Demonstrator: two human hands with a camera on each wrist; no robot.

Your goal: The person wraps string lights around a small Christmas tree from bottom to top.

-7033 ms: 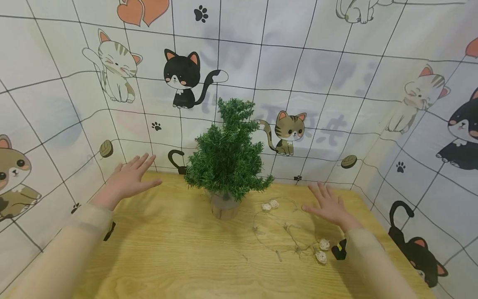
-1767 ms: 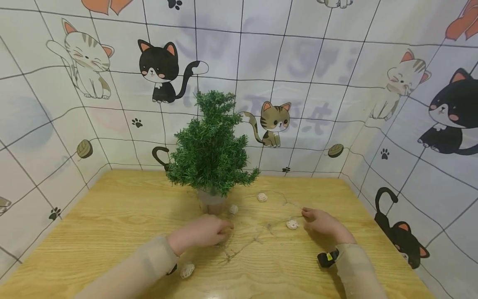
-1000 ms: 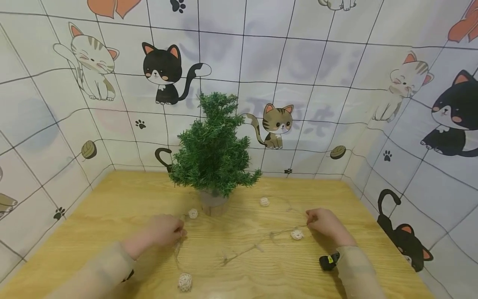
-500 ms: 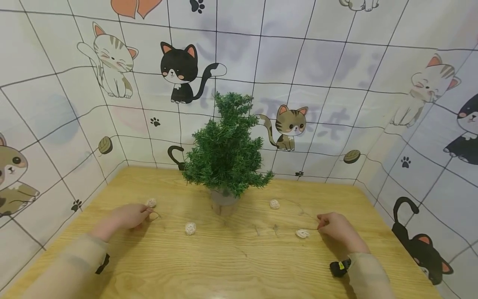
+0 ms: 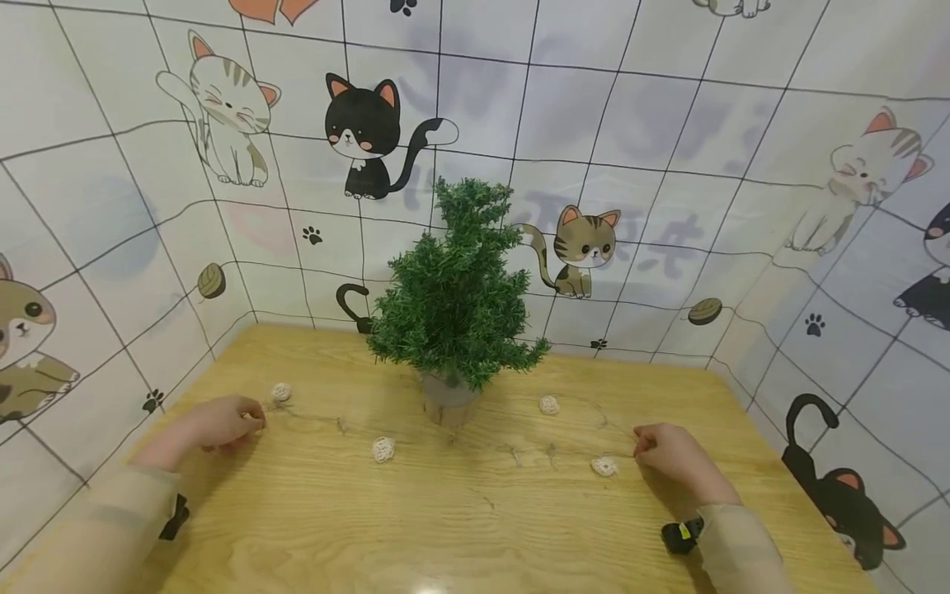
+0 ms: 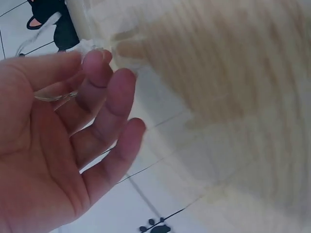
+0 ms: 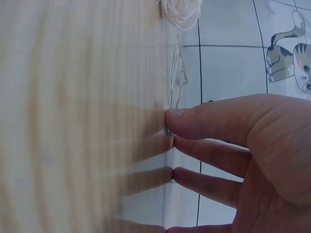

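The left hand [image 5: 232,422] and right hand [image 5: 671,454] each pinch a thin wire [image 5: 552,454]. White woven balls [image 5: 604,467] lie near and between them; an artificial pine tree [image 5: 458,289] stands between and beyond the hands.

The left hand [image 5: 226,422] and right hand [image 5: 671,454], well apart, pinch with their 2 thumbs [image 7: 211,119] against bent fingers [image 6: 116,94].

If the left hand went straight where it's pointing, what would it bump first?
The left hand would probably bump the small white ball just ahead, or brush the string beside it; depth is unclear.
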